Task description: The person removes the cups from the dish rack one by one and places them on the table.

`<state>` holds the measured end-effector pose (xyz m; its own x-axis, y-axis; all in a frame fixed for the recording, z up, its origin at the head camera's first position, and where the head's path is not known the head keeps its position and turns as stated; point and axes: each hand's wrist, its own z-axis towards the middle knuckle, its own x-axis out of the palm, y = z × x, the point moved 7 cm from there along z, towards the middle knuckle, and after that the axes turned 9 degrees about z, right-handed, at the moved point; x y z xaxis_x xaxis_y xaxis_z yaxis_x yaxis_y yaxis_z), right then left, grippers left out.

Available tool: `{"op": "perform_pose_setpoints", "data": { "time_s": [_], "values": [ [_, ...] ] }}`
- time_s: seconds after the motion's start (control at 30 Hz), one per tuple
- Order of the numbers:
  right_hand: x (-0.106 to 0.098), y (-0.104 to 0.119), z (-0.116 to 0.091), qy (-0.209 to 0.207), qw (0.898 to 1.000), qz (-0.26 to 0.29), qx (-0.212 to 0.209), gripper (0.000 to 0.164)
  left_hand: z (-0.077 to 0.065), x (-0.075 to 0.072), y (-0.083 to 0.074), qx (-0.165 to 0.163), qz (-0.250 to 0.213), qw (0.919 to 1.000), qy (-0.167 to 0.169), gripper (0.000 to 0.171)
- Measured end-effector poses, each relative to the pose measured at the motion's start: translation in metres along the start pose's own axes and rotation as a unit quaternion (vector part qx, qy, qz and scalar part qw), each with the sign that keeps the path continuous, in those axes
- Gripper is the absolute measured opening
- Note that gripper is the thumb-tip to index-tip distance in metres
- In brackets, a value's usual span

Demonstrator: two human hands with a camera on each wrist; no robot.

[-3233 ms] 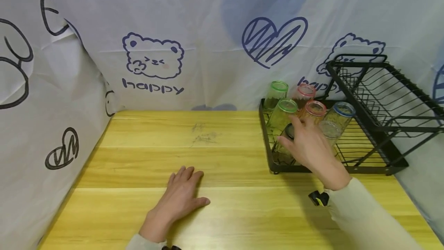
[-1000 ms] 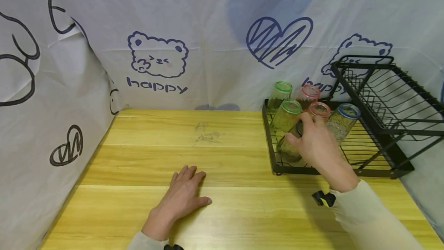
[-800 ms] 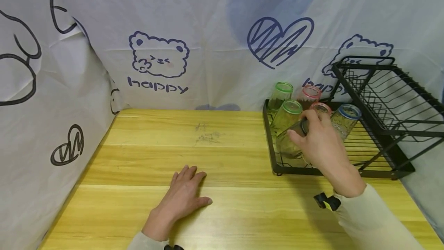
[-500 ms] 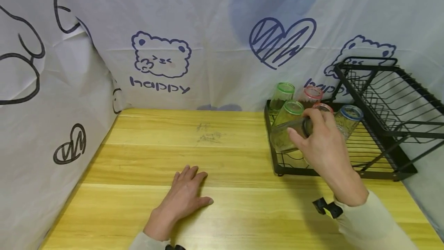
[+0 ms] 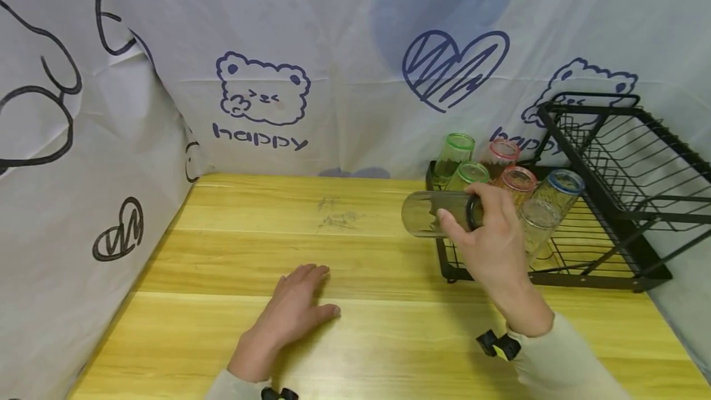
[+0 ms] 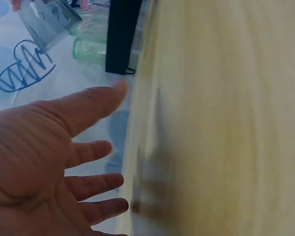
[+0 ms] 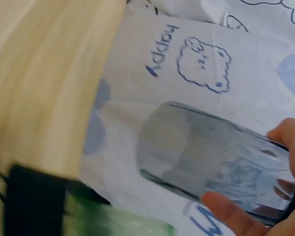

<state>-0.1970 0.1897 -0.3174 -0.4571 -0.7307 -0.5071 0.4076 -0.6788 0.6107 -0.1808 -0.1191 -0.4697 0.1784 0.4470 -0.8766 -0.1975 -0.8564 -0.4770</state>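
Note:
My right hand (image 5: 494, 239) grips a smoky grey drinking glass (image 5: 422, 213) near its dark base. The glass lies on its side in the air, its mouth toward the left, over the left edge of the black dish rack (image 5: 605, 279). In the right wrist view the same glass (image 7: 187, 147) shows clear and empty, with thumb and finger on either side. My left hand (image 5: 294, 307) is by the wooden table with its fingers straight; in the left wrist view the hand (image 6: 44, 157) has its fingers spread and holds nothing.
Upside-down glasses stand in the rack: green-based ones (image 5: 458, 150), pink-based ones (image 5: 502, 156) and a blue-based one (image 5: 561, 190). A raised wire shelf (image 5: 644, 153) covers the rack's right side. White printed cloth (image 5: 344, 29) hangs behind the table (image 5: 255, 233).
My right hand has lifted the grey glass out of the rack's front left corner, tipped it onto its side and moved it left. The left hand has stayed nearly still.

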Motion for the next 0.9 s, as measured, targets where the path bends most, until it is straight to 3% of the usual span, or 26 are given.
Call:
{"op": "perform_pose_setpoints", "data": {
  "time_s": [0.2, 0.33, 0.43, 0.57, 0.77, 0.83, 0.9],
  "values": [
    [0.025, -0.012, -0.019, -0.004, 0.994, 0.088, 0.069, 0.047, 0.002, -0.014, 0.009, -0.050, -0.102, 0.9935, -0.014, 0.079],
    [0.046, -0.021, -0.033, 0.026, 0.975, 0.169, 0.144, 0.043, 0.005, -0.026, 0.012, -0.072, -0.199, 0.9772, -0.018, 0.090],
    [0.063, -0.025, -0.041, 0.040, 0.939, 0.274, 0.203, 0.038, 0.006, -0.031, 0.010, -0.075, -0.281, 0.9567, -0.012, 0.094],
    [0.083, -0.028, -0.051, 0.043, 0.868, 0.414, 0.270, 0.030, 0.007, -0.036, 0.001, -0.054, -0.362, 0.9305, 0.000, 0.087],
    [0.105, -0.028, -0.070, 0.047, 0.771, 0.526, 0.355, 0.021, 0.008, -0.037, -0.016, -0.023, -0.459, 0.8875, 0.039, 0.083],
    [0.110, -0.027, -0.076, 0.053, 0.746, 0.549, 0.374, 0.020, 0.008, -0.039, -0.019, -0.019, -0.467, 0.8825, 0.050, 0.083],
    [0.114, -0.026, -0.081, 0.061, 0.725, 0.565, 0.390, 0.020, 0.008, -0.041, -0.022, -0.019, -0.458, 0.8868, 0.055, 0.084]
  ]
}}
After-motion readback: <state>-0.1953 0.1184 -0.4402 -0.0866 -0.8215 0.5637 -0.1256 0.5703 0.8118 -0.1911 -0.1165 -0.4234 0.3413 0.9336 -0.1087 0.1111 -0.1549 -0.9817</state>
